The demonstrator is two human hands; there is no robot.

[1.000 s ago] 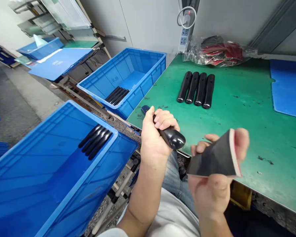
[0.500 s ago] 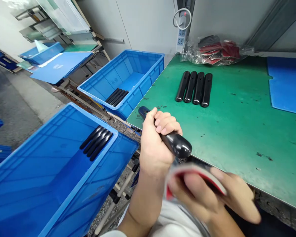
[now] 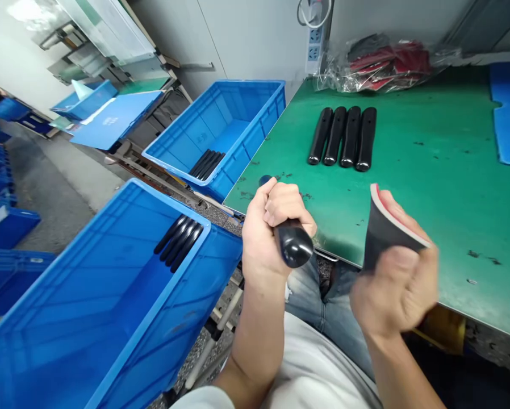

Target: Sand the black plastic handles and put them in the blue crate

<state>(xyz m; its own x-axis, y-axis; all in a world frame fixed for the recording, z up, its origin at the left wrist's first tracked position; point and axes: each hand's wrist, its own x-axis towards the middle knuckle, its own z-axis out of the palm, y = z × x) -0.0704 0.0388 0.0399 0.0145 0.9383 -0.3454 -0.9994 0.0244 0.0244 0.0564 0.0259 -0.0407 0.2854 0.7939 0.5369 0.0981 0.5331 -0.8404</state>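
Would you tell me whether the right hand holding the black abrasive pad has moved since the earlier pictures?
Yes: measured against the row of black handles on the green table, the right hand has shifted rightward and up the view.

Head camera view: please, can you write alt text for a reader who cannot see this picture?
A left hand grips a glossy black handle while the right hand holds a black, red-edged pad over a green workbench. Four black handles lie side by side on the bench; a near blue crate and a far one each hold more.
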